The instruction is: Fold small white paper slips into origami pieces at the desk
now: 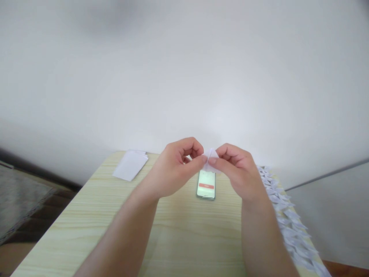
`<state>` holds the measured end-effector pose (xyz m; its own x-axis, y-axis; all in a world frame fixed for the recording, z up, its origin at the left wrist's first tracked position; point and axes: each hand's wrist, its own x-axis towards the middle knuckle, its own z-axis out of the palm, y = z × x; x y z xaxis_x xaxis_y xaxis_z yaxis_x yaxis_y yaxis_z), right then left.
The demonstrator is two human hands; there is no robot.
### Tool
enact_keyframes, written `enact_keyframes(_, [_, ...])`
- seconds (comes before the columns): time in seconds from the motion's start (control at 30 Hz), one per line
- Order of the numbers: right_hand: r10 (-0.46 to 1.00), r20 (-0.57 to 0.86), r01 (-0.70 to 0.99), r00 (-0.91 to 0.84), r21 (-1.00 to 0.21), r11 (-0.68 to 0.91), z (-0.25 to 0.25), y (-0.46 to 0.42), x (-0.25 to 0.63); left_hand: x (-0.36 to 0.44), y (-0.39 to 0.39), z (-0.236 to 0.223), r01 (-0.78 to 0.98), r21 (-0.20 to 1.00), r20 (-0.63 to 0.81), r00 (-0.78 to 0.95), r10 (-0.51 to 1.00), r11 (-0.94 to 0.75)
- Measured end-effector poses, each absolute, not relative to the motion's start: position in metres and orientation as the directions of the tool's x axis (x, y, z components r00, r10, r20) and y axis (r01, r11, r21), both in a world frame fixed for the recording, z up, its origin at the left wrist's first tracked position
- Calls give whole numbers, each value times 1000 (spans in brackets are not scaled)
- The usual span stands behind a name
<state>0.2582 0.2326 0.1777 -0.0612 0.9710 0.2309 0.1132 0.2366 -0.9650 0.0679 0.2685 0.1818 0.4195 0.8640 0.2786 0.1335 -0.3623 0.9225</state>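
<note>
A small folded piece of white paper is held up over the table, pinched from both sides. My left hand grips its left part between thumb and fingers. On the other side, my right hand is closed on the right part, its thumb lying across the front near a crease. Both thumb tips almost meet at the paper's middle. Below it a lit phone lies on the table, its upper end hidden behind the paper and hands.
A stack of white paper sheets lies at the back left of the wooden table. Along the right edge run many folded white paper pieces, partly behind my right forearm. A white wall rises behind the table.
</note>
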Motion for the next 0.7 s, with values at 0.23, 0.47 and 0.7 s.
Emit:
enact_keyframes(0.23, [968, 243, 140, -59, -958, 249, 175, 234, 255, 71, 266, 182, 247, 870, 330, 352, 876, -427])
enact_keyframes(0.47, [978, 205, 169, -47, -963, 210, 175, 233, 257, 70, 265, 183, 223, 876, 327, 375, 867, -427])
enact_keyframes(0.7, [979, 200, 165, -30, -965, 202, 174, 233, 258, 69, 266, 182, 144, 913, 305, 381, 873, -382])
